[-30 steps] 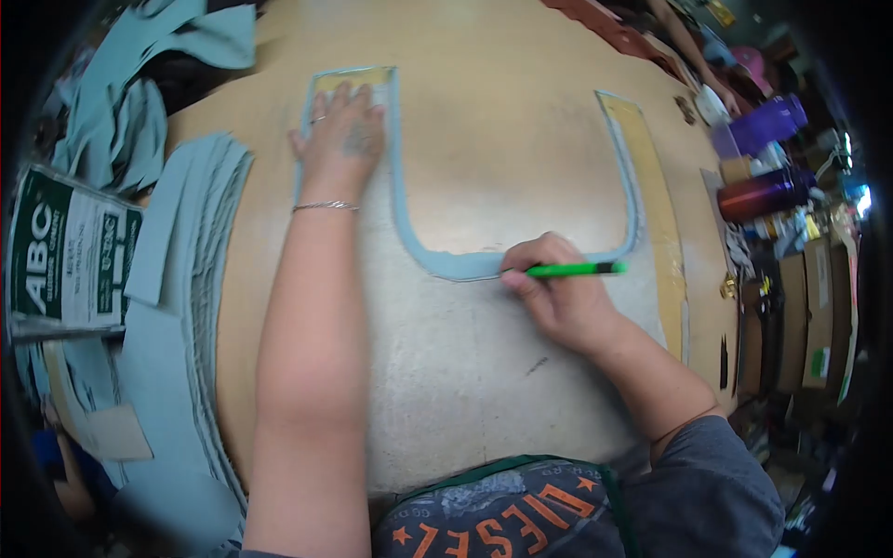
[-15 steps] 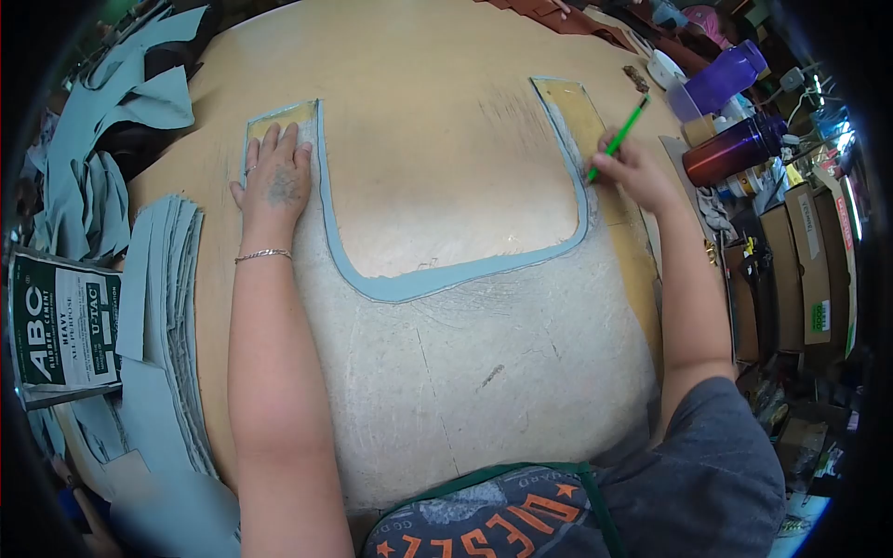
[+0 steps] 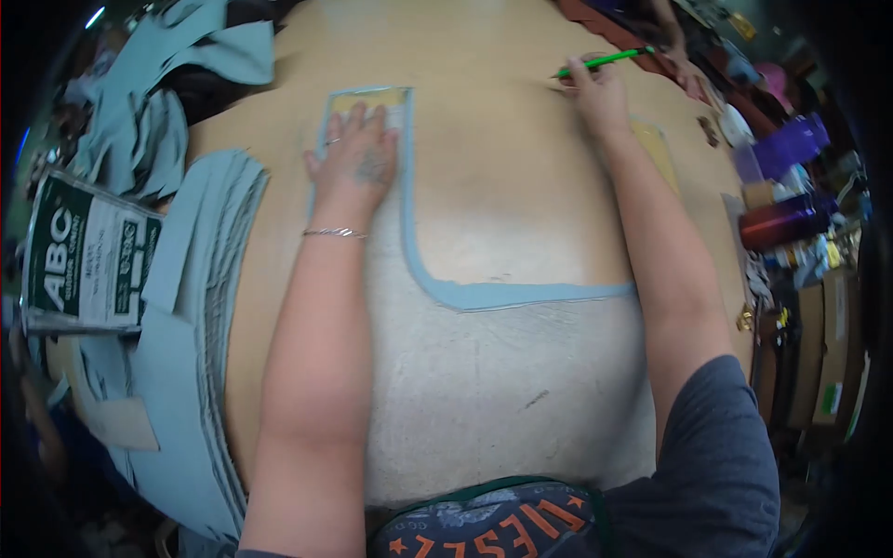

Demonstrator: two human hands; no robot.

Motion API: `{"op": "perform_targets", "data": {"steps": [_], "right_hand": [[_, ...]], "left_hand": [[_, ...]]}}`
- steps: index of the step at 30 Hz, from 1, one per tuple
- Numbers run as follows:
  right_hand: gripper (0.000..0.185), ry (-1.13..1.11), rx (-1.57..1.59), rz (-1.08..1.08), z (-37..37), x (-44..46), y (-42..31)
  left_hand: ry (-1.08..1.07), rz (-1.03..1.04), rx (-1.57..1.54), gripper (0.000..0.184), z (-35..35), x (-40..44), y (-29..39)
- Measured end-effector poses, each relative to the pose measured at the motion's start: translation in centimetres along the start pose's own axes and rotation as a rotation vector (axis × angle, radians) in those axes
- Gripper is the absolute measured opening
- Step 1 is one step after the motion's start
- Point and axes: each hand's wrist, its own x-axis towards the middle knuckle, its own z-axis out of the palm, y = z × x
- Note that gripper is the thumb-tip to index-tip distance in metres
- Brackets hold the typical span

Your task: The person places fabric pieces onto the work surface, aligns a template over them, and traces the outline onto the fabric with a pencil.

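My left hand point(image 3: 358, 163) lies flat, fingers spread, on the upper left arm of a U-shaped grey pattern board point(image 3: 484, 400) with a yellowish end. Beneath the board, a light-blue sheet point(image 3: 530, 296) shows as a strip along the inner curve. My right hand point(image 3: 600, 102) is closed around a slim green pencil point(image 3: 621, 56); its point is to the left, over the table beyond the board. Whether the point touches the table I cannot tell. My right forearm hides much of the board's right arm, whose yellow end point(image 3: 657, 153) shows beside it.
Stacked blue-grey sheets point(image 3: 200, 279) stand left of the board, beside a rubber cement can point(image 3: 88, 251). Loose scraps point(image 3: 237, 51) lie behind. On the right are a purple container point(image 3: 791, 149) and a dark red tumbler point(image 3: 786, 221). Another person's arm point(image 3: 672, 37) shows at the back right.
My right hand has lifted from the board's right inner edge and moved up and left with the pencil, which now lies nearly level. My left hand stays on the board; the view has shifted.
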Motion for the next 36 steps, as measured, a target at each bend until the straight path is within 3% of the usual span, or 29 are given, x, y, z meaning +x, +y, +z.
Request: {"op": "perform_targets", "data": {"steps": [2, 3, 7, 11, 15, 21, 25, 31, 36], "right_hand": [[0.017, -0.277, -0.02, 0.08, 5.9, -2.4, -1.4], [0.022, -0.274, -0.065, -0.033, 8.8, -3.4, -1.6], [0.018, -0.248, -0.009, 0.041, 14.7, -4.6, -2.8], [0.019, -0.182, -0.114, 0.041, 14.9, -4.7, -3.0], [0.02, -0.192, -0.334, -0.136, 14.9, -6.0, -4.2], [0.016, -0.448, -0.41, -0.192, 11.4, -15.4, -10.6], [0.013, -0.626, -0.299, -0.364, 7.8, -21.3, -12.7], [0.013, -0.672, -0.513, -0.151, -1.2, -21.7, -14.1], [0.008, -0.44, -0.416, 0.232, -10.8, -20.8, -12.9]], "left_hand": [[0.014, 0.008, 0.006, 0.042, 0.2, 0.0, -0.4], [0.022, 0.016, 0.004, 0.042, 0.3, 0.0, -0.4], [0.037, 0.026, -0.015, 0.041, 0.2, -0.1, -0.1], [0.058, 0.028, -0.033, 0.04, 0.4, -0.2, -0.2], [0.067, 0.031, -0.046, 0.04, 0.4, -0.1, -0.1], [0.053, 0.03, -0.136, 0.041, 0.2, -0.2, -0.3], [0.061, 0.034, -0.043, 0.042, 0.6, 0.0, -0.4], [0.014, 0.016, -0.028, 0.044, 0.4, 0.2, -0.4], [-0.012, 0.006, 0.008, 0.042, 0.0, 0.3, -0.1]]}}
